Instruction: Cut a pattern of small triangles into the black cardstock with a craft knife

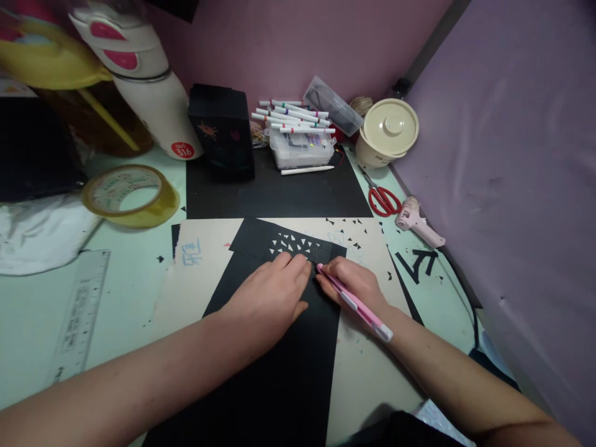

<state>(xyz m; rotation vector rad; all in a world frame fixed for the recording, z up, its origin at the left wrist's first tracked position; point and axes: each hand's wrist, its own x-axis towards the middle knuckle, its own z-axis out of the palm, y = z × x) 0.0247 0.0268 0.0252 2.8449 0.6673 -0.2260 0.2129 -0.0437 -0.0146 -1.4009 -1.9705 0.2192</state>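
Left hand [274, 284] bears flat on the central black paper [274, 372], apparently steadying it; cut-outs [284, 244] at twelve o'clock. Right hand [354, 280], at three o'clock, grips pink cutter [356, 303] pen-fashion, presumably for control.

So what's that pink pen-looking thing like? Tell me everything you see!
The pink tool is slim and pen-shaped, with a pale clip or slider on its side and a whitish back end. It looks like plastic. The right hand grips it near the front. It slants, back end by the right forearm, front end over the black paper. Its very tip is too small to make out.
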